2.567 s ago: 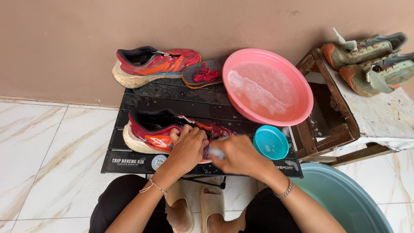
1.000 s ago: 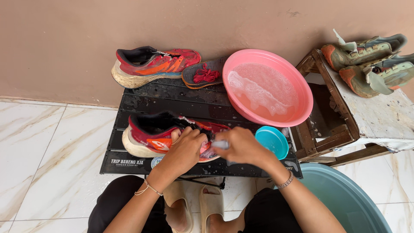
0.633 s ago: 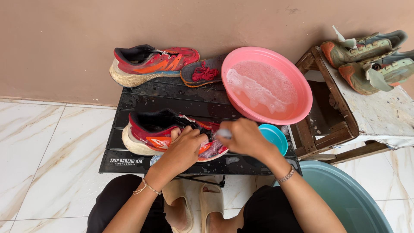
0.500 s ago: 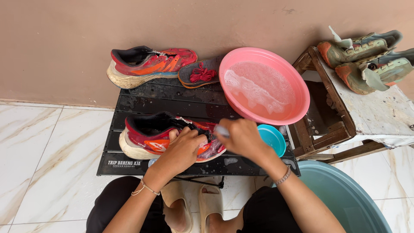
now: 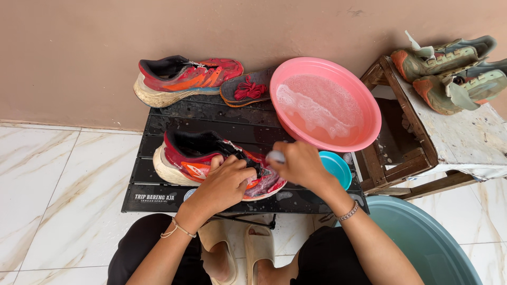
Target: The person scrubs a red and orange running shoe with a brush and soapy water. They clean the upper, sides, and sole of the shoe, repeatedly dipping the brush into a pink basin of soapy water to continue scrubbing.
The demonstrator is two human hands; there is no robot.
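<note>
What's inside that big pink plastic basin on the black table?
The round pink plastic basin holds shallow, cloudy water with white soap foam across its surface. Nothing else shows in it. The foam and murky water hide the bottom, so anything sunk there cannot be seen.

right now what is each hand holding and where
Left hand grips the red shoe over its laced upper. Right hand holds a pale brush handle; bristles hidden.
</note>
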